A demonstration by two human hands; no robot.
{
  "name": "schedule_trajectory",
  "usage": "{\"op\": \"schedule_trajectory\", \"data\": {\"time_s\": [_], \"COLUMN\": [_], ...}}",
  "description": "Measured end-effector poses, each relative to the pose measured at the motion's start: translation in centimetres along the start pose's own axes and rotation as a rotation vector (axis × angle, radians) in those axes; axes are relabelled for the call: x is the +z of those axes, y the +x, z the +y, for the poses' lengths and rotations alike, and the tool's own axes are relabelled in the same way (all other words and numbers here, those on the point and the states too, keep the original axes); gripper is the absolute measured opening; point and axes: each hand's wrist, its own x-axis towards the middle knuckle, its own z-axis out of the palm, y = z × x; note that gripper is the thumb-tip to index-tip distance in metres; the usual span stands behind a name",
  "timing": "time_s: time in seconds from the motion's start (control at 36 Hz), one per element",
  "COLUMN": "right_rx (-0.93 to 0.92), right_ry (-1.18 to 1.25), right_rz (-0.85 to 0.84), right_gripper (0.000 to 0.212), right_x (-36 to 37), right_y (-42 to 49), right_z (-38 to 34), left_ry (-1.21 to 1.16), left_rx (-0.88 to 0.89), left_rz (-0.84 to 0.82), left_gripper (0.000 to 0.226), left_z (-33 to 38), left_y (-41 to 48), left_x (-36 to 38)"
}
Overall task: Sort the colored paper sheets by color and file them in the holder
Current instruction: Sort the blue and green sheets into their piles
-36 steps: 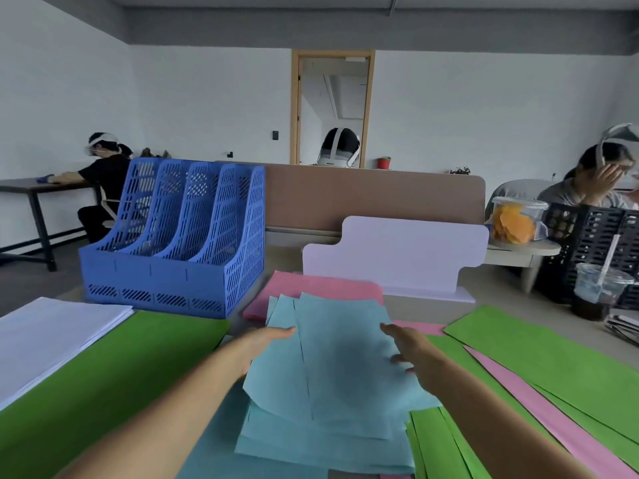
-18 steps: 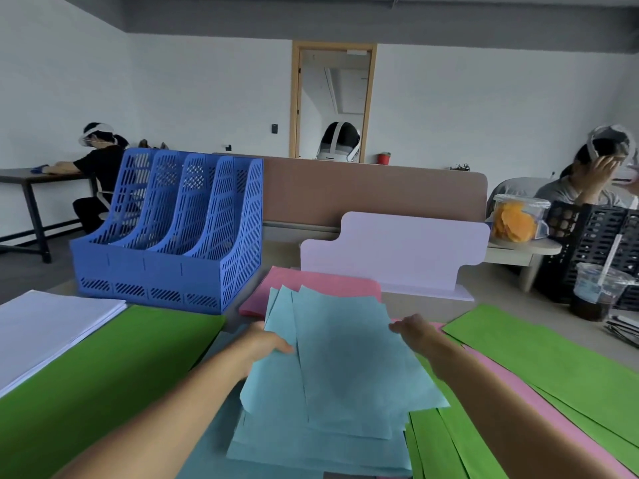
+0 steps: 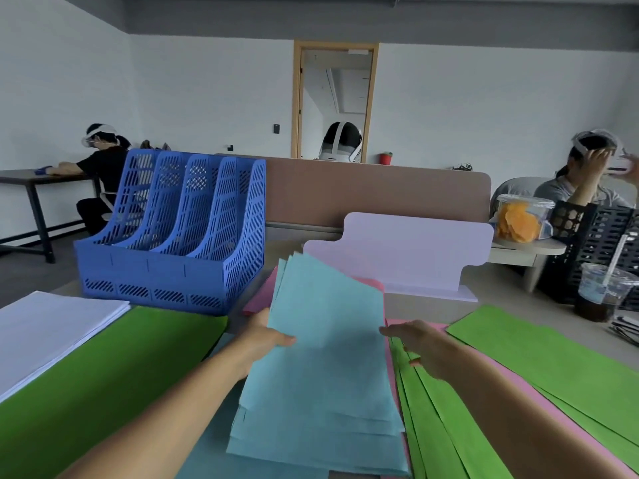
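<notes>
One blue file holder (image 3: 173, 233) with four slots stands at the back left of the table, well apart from the hands. One fanned stack of light blue sheets (image 3: 325, 357) is lifted at its far end in the middle of the table, its near end on the surface; the staggered edges show at least five sheets, but the full count cannot be told. The left hand (image 3: 262, 337) grips the stack's left edge, thumb on top and fingers underneath. The right hand (image 3: 418, 344) is spread with fairly straight fingers, its fingertips at the stack's right edge, holding nothing. One pile of pink sheets (image 3: 257, 299) lies behind the stack, between it and the holder. One large green sheet (image 3: 103, 375) lies to the left, with one pile of white paper (image 3: 45, 326) beside it. To the right lie several green strips (image 3: 553, 357) over a pink sheet (image 3: 518, 392). One lilac board (image 3: 408, 257) stands upright behind. At the far right are one cup (image 3: 601, 292) with a straw, one clear tub (image 3: 518, 219) of orange pieces and a black crate (image 3: 601, 236). Three other people sit around.
</notes>
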Motion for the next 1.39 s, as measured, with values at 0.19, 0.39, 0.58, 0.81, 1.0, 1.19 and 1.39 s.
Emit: {"op": "schedule_trajectory", "data": {"time_s": [0.19, 0.39, 0.58, 0.81, 1.0, 1.19, 1.39], "right_rx": [-0.207, -0.475, -0.709, -0.737, -0.649, -0.627, -0.672], "right_ry": [0.569, 0.561, 0.715, 0.710, 0.694, 0.701, 0.621], "right_rz": [-0.114, 0.112, 0.083, 0.005, -0.017, 0.061, 0.033], "right_gripper": [0.032, 0.008, 0.025, 0.033, 0.030, 0.021, 0.023], "right_x": [0.8, 1.9, 0.0, 0.7, 0.6, 1.4, 1.1], "right_y": [-0.8, -3.2, -7.0, -7.9, -7.5, -7.3, -6.0], "right_z": [-1.7, -7.9, -12.8, -11.8, -10.0, -10.5, -9.1], "left_ry": [-0.295, -0.230, -0.321, -0.373, -0.313, -0.300, -0.228], "left_rx": [0.108, 0.233, 0.533, 0.507, 0.432, 0.462, 0.478], "left_rz": [-0.163, 0.064, 0.105, 0.038, -0.080, -0.059, 0.006], "left_gripper": [0.029, 0.026, 0.053, 0.079, 0.077, 0.054, 0.054], "left_z": [4.2, 9.6, 14.0, 12.0, 10.4, 11.1, 9.8], "left_y": [-2.7, -3.2, -4.3, -4.2, -4.5, -5.1, -4.6], "left_x": [-1.1, -0.5, -2.5, -3.1, -3.4, -1.6, -3.6]}}
